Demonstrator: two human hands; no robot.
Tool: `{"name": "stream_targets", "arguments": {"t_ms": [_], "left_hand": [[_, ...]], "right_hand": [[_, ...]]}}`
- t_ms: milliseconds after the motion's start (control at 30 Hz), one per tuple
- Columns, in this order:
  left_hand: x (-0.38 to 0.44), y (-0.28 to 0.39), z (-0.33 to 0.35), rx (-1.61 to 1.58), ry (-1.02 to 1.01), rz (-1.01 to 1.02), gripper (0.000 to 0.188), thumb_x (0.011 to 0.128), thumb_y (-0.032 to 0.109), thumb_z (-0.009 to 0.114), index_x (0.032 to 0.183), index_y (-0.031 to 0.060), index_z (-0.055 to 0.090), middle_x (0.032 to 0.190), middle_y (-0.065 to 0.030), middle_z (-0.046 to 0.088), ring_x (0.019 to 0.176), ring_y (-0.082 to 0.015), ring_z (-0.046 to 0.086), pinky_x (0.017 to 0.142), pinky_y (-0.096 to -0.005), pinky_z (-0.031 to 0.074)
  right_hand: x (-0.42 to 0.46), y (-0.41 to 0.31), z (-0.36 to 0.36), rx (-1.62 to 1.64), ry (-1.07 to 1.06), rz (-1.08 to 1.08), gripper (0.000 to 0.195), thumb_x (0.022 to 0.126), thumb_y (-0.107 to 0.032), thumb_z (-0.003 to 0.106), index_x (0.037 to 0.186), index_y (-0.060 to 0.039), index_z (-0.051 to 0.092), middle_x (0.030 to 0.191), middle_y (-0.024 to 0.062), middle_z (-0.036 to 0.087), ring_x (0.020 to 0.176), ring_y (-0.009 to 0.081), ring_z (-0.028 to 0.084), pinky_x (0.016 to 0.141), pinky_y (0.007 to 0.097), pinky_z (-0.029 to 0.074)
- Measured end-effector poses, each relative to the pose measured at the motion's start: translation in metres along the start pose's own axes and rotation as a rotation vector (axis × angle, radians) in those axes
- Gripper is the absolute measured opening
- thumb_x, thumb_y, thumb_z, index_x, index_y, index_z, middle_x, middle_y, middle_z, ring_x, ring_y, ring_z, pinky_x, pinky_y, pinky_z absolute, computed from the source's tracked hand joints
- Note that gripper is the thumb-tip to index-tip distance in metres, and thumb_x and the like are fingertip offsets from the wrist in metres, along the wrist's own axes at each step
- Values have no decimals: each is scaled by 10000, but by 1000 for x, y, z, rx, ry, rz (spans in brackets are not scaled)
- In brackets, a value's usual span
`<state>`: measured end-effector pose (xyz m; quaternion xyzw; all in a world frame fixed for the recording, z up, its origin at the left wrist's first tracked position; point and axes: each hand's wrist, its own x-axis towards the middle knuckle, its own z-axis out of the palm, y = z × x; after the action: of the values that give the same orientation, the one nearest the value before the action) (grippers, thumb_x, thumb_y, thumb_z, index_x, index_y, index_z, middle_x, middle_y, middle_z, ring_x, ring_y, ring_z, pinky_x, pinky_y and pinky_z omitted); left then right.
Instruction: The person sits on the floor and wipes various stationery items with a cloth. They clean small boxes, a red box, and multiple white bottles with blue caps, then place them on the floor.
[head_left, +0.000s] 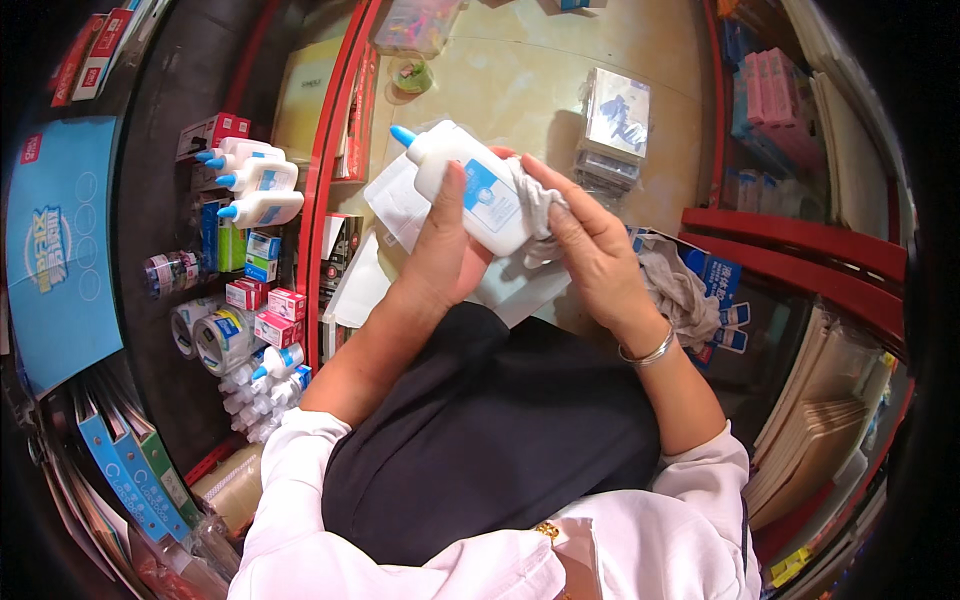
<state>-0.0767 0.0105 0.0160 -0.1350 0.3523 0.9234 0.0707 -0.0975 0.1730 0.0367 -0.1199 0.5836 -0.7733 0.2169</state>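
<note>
A white plastic glue bottle (480, 199) with a blue nozzle cap and a blue and white label is tilted in front of me, its cap toward the upper left. My left hand (446, 232) grips it, thumb across its front and fingers behind. A grey-white cloth (536, 202) is bunched in my right hand (592, 240) and pressed around the bottle's base. Similar glue bottles (262, 180) stand together on the dark shelf at left. Below the bottle in my hand lie white paper sheets or flat packaging (394, 202), partly covered by my hands.
On the tiled floor are a stack of plastic-wrapped packs (616, 116), a roll of green tape (412, 76) and a clear box (417, 24) of colourful items. Another crumpled cloth (679, 289) rests on a blue box at right. Red-edged shelves (795, 247) holding stationery flank both sides.
</note>
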Motion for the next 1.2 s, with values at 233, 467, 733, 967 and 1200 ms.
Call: {"name": "stream_targets", "arguments": {"t_ms": [233, 467, 733, 967, 1200], "left_hand": [[2, 7, -6, 164, 105, 186, 583, 864, 287, 752, 1313, 74, 445, 1228, -69, 568, 1109, -202, 582, 957, -357, 488], [-6, -6, -2, 455, -132, 86, 497, 845, 66, 737, 1251, 57, 449, 1160, -47, 568, 1056, -127, 572, 899, -306, 498], [0, -1, -22, 902, -144, -34, 449, 868, 42, 708, 1222, 81, 433, 1137, -58, 582, 1032, -100, 563, 825, -275, 497], [-12, 8, -4, 1123, -222, 100, 636, 753, 42, 770, 1291, 17, 431, 1133, -113, 586, 1070, -191, 573, 913, -328, 479], [-12, 12, 5, 1045, -180, 80, 469, 768, 93, 777, 1141, 17, 504, 1048, -125, 629, 1007, -201, 625, 845, -330, 495]], "right_hand": [[-9, -7, -6, 295, -90, 222, 381, 1024, -151, 493, 1391, -55, 522, 1234, 12, 594, 1061, 74, 539, 917, 220, 435], [-6, -3, -10, 247, 33, 172, 360, 1016, -141, 505, 1359, -44, 553, 1295, 38, 583, 1140, 110, 529, 982, 260, 417], [-1, -11, -18, 170, 129, 45, 361, 1005, -123, 519, 1351, -24, 546, 1315, 75, 581, 1156, 127, 535, 995, 258, 414], [5, -24, -1, -248, -10, 49, 370, 944, -95, 609, 1300, -4, 564, 1109, 39, 645, 997, 82, 561, 867, 231, 460], [5, -21, 5, -259, 244, -86, 333, 824, 9, 726, 1150, 2, 656, 1041, 32, 676, 959, 83, 601, 849, 225, 481]]}}
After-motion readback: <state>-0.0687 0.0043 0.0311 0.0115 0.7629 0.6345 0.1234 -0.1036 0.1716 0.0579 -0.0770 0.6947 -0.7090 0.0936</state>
